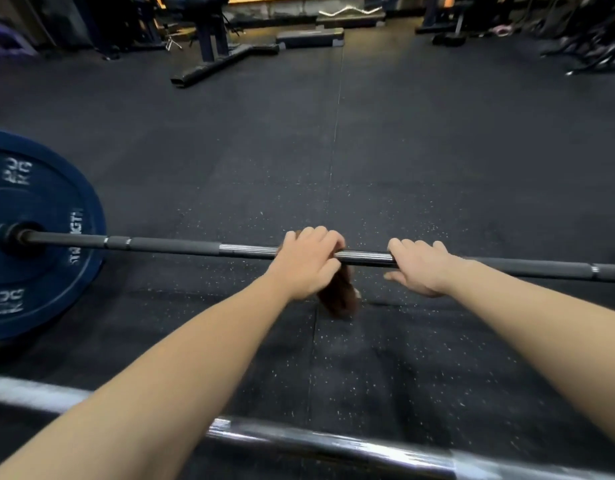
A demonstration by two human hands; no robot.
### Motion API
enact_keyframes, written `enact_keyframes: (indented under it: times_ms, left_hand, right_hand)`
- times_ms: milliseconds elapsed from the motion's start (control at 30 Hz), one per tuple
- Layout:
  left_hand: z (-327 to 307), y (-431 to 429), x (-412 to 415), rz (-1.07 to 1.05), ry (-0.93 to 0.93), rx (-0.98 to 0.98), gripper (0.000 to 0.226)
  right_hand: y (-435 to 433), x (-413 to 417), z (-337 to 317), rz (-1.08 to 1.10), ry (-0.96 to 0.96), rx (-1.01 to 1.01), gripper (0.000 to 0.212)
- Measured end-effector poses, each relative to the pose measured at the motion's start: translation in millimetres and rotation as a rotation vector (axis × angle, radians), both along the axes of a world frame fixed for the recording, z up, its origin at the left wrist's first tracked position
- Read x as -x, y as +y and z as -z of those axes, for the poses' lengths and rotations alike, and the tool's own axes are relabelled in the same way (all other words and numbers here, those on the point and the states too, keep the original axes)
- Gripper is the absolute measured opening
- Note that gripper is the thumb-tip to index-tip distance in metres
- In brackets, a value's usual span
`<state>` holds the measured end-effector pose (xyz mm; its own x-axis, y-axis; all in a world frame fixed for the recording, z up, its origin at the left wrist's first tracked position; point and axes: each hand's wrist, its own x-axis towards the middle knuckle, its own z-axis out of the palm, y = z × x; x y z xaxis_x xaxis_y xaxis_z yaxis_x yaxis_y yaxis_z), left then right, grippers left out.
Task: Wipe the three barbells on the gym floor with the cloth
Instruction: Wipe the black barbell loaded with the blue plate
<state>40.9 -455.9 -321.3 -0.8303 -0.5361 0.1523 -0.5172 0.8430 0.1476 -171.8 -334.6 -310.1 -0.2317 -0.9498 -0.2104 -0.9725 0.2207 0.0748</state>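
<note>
Wiping the barbell mid-shaft with the brown cloth.
The left hand clenches its grip on the cloth round the shiny middle; the right hand, just beside it, grips the bare shaft, likely to steady it. Keeping the wrap tight and sliding steadily should clean best. The dark grey barbell rests on the gym floor on its blue plate.

Speckled floor carries barbell
</note>
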Motion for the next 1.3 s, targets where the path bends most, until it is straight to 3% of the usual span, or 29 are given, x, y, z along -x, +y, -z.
enact_keyframes:
  times_ms: [167,300,467,767,967,1067,1300]
  left_hand:
    - [5.0,-29.5,-47.8,-0.079,0.018,0.078,0.046]
    - [9.1,-39.0,-58.8,-0.146,0.048,0.106,0.038]
    - [15.0,-12.5,-20.0,-0.331,0.151,0.066,0.021]
    - [4.2,70.0,88.9,-0.201,0.136,-0.058,0.044]
    - [-0.9,47.5,67.7,-0.015,0.033,-0.097,0.039]
    - [-3.5,37.1,54.2,-0.018,0.044,-0.092,0.033]
    - [-2.9,16.2,22.8,-0.138,-0.005,-0.086,0.027]
  right_hand:
    - [18.0,33.4,-8.2,0.074,0.021,-0.082,0.053]
    - [32.3,45.1,1.5,0.074,0.068,-0.003,0.026]
    - [28.1,44.8,7.7,0.085,0.061,0.019,0.018]
    - [28.6,42.5,2.7,0.076,0.057,0.029,0.023]
    - [36.1,57.1,-3.7,0.097,-0.024,0.011,0.037]
    - [55.6,77.6,-3.8,0.15,0.074,0.04,0.042]
    - [64.5,83.5,8.0,0.22,0.118,0.083,0.021]
